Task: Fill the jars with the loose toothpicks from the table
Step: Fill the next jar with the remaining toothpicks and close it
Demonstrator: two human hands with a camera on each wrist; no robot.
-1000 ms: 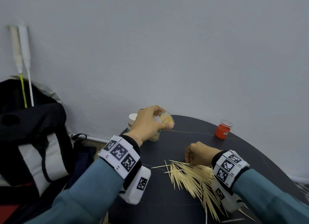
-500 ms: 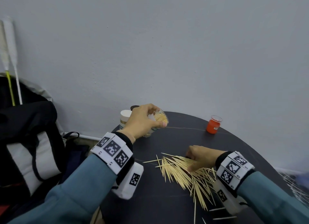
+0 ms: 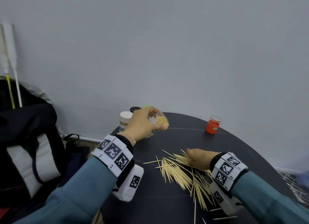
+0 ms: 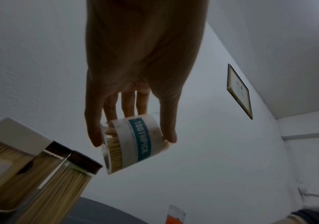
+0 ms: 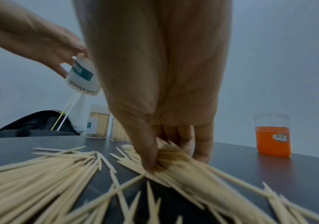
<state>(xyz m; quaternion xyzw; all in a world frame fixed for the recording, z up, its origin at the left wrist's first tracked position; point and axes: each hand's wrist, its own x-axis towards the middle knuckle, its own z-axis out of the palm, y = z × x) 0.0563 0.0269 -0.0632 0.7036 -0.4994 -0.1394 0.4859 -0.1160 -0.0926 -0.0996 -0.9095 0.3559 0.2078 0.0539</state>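
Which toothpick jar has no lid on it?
The clear jar labelled TOOTHPICK, held tilted off the table by the left hand. Its mouth is open, showing toothpick tips. The white-lidded jar and dark-lidded jars stand capped.

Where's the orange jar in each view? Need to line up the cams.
Head: orange jar upper right on the table, far from both hands.
Left wrist: bottom edge, right of centre, only its top shows.
Right wrist: right side, mid-height.
Shared landmark: the TOOTHPICK jar the left hand holds.
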